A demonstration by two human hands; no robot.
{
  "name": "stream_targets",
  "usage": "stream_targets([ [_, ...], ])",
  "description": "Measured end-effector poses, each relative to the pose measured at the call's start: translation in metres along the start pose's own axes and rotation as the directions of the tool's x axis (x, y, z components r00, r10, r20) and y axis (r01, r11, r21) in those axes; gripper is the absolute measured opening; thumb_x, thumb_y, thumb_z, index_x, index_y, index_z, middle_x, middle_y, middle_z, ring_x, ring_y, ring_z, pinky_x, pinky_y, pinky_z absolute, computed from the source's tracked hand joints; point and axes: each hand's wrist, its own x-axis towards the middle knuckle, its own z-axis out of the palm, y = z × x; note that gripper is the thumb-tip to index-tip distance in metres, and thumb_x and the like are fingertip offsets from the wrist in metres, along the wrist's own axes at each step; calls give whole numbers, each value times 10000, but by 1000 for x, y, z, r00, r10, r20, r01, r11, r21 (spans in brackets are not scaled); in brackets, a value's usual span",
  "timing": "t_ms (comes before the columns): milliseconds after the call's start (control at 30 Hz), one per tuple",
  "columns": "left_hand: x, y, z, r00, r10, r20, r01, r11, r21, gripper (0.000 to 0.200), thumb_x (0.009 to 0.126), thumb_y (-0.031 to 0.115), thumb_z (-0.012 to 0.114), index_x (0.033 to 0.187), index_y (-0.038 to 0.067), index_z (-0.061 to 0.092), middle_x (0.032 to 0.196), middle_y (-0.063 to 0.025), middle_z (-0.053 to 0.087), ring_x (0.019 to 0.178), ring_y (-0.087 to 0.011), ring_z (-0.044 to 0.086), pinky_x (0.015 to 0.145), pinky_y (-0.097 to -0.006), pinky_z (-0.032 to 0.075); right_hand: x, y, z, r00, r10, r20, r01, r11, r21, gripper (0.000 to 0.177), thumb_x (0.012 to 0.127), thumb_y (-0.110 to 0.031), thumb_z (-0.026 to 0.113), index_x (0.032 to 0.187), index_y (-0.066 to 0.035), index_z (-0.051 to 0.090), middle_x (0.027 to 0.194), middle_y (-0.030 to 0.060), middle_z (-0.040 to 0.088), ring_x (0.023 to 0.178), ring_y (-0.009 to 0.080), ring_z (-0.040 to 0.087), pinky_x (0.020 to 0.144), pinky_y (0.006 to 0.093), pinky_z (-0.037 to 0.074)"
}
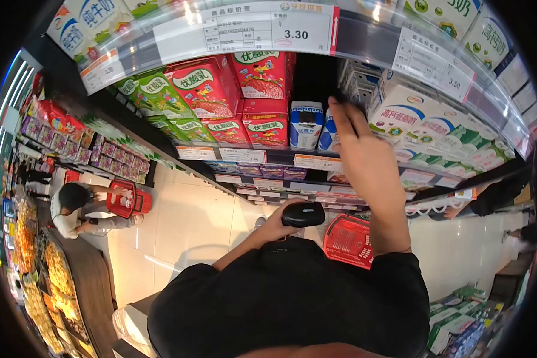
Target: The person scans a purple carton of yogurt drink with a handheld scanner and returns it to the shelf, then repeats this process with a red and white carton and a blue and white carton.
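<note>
My right hand (358, 149) reaches up into the store shelf, its fingers on a blue and white milk carton (329, 132) that stands beside another blue and white carton (305, 124). The hand covers most of that carton, so I cannot tell whether the fingers have closed on it. My left hand (280, 224) is low near my chest and holds a black handheld scanner (303, 213). I wear a black shirt.
Red drink packs (265, 128) and green drink packs (161, 95) fill the shelf to the left, white cartons (406, 113) to the right. Price tags (256, 30) line the shelf edges. A red basket (349, 240) sits on the floor. Another person (71, 209) crouches by a second red basket (124, 200).
</note>
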Motion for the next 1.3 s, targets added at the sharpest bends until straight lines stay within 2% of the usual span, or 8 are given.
stream_targets([
  [333, 18, 42, -62, 973, 125, 196, -121, 992, -31, 751, 706, -48, 731, 1372, 41, 395, 1286, -87, 507, 1193, -173, 501, 1007, -308, 388, -63, 5, -56, 941, -18, -339, 114, 957, 266, 677, 577, -100, 817, 1208, -9, 589, 1158, 145, 615, 1019, 300, 621, 840, 378, 505],
  [533, 20, 32, -78, 976, -14, 217, 39, 993, -115, 754, 646, -18, 768, 1330, 31, 453, 1252, -86, 523, 1165, -178, 516, 992, -311, 396, -163, 50, 89, 775, 632, -4, 427, -519, 741, 669, 807, -403, 725, 1327, -53, 491, 1283, 86, 575, 1141, 300, 565, 1033, 462, 400],
  [600, 25, 12, -85, 961, 46, 271, -57, 998, 31, 793, 666, -112, 697, 1374, 53, 380, 1093, -113, 597, 665, -134, 617, 551, -260, 516, -162, 27, 119, 635, 715, 295, 570, -690, 445, 719, 814, -488, 665, 1369, -87, 443, 1244, 111, 590, 1032, 322, 610, 943, 506, 438],
  [733, 31, 21, -73, 947, 89, 310, -115, 991, 67, 788, 670, -105, 706, 1372, 54, 384, 1074, -102, 601, 674, -128, 611, 561, -252, 509, -173, -5, 136, 684, 573, 451, 574, -805, 150, 713, 828, -541, 625, 1301, -31, 471, 1156, 63, 627, 901, 195, 618, 846, 400, 452],
  [800, 33, 32, -66, 930, -84, 357, 109, 993, -50, 765, 666, -5, 776, 1346, 32, 429, 1281, -98, 525, 1160, -173, 524, 976, -301, 406, -175, -8, 137, 669, 586, 457, 581, -796, 171, 644, 847, -482, 631, 1273, -23, 479, 1047, 53, 638, 860, 185, 615, 806, 369, 471],
  [933, 42, 38, -54, 888, 14, 460, 9, 999, -47, 825, 678, 4, 780, 1395, 34, 372, 1308, -111, 510, 1214, -178, 487, 1017, -313, 369, -164, -14, 117, 684, 646, 338, 427, -730, 533, 521, 869, -336, 649, 1254, -25, 486, 965, 52, 626, 827, 175, 615, 750, 336, 500],
  [1000, 44, 38, -49, 874, 68, 481, -35, 996, -76, 885, 684, -35, 746, 1434, 56, 287, 1246, -123, 538, 1003, -164, 555, 842, -306, 445, -154, -14, 111, 263, 961, 80, 60, -99, 993, 434, 867, -282, 678, 1184, -38, 508, 982, 70, 593, 815, 156, 600, 717, 304, 511],
  [1300, 44, 74, 14, 900, 189, 393, -206, 979, -1, 1012, 653, -33, 759, 1487, 37, 190, 1325, -110, 477, 1202, -183, 489, 1000, -315, 375, -139, 14, 79, 335, 910, -245, -32, 270, 962, 436, 822, -107, 710, 1201, -23, 512, 951, 58, 579, 847, 106, 559, 765, 256, 468],
])
